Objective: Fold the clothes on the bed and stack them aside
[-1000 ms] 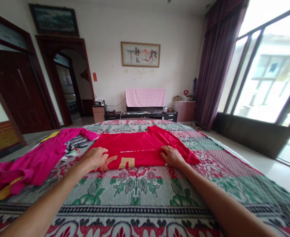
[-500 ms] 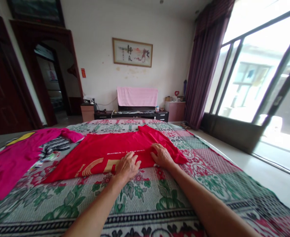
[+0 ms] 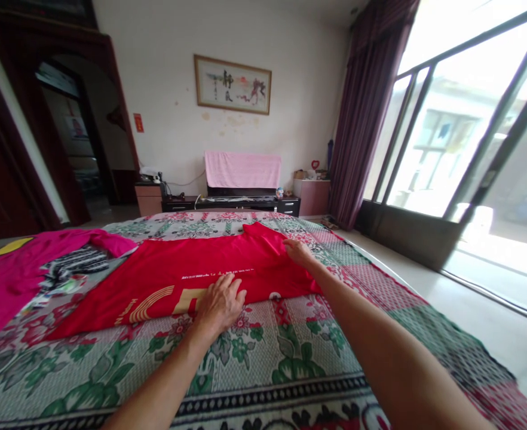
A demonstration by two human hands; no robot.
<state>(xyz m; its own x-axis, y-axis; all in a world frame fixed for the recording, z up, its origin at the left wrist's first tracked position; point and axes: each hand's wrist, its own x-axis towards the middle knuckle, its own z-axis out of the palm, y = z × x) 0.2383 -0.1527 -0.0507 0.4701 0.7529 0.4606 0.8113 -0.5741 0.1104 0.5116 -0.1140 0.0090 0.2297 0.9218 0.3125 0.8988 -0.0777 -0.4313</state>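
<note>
A red T-shirt (image 3: 156,263) with gold and white printing lies folded lengthwise across the bed, its near edge running roughly straight from left to right. My left hand (image 3: 222,300) rests palm down on the printed part near that edge, fingers spread. Farther away, my right hand (image 3: 298,251) is at the right end of the shirt beside the sleeve. Its fingers are drawn together on the red cloth, and the fingertips are partly hidden.
The bed has a green, red and white floral cover (image 3: 227,370). On the left lie a magenta garment (image 3: 12,283) and a black-and-white patterned cloth (image 3: 73,266). Behind the bed stands a low black cabinet (image 3: 183,206) below a pink cloth (image 3: 243,169). Glass doors (image 3: 443,149) are at right.
My right hand has moved away from me, from lying spread on the shirt to its sleeve side, and its fingers have closed. My left hand stays on the print. The view has turned slightly right.
</note>
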